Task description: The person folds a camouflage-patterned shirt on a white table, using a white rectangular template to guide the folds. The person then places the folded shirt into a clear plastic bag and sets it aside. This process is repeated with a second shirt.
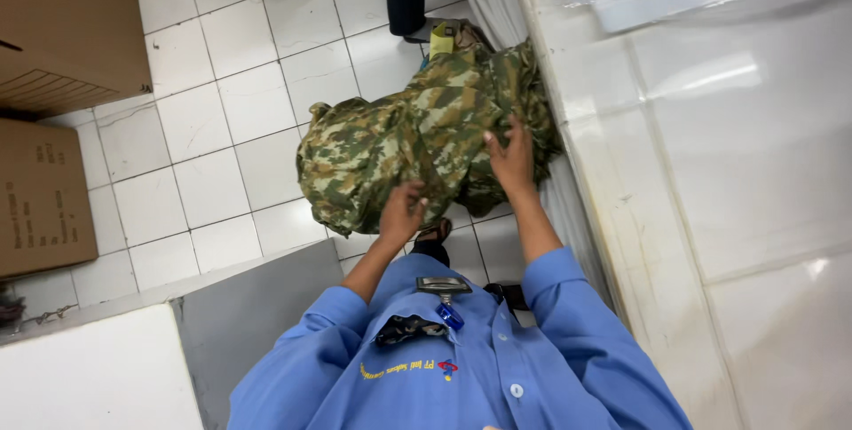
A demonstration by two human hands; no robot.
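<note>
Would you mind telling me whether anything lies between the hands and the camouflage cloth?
Nothing visible does. The left hand and the right hand both rest directly on the camouflage cloth, which is piled on the tiled floor beside the white table.

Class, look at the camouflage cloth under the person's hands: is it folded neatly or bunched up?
Bunched up. The camouflage cloth lies in a rumpled heap on the floor, creased all over, both hands pressed on it.

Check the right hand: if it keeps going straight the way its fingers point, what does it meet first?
The right hand already rests on the camouflage fabric pile; fingers point up-frame, so more fabric comes first, probably.
</note>
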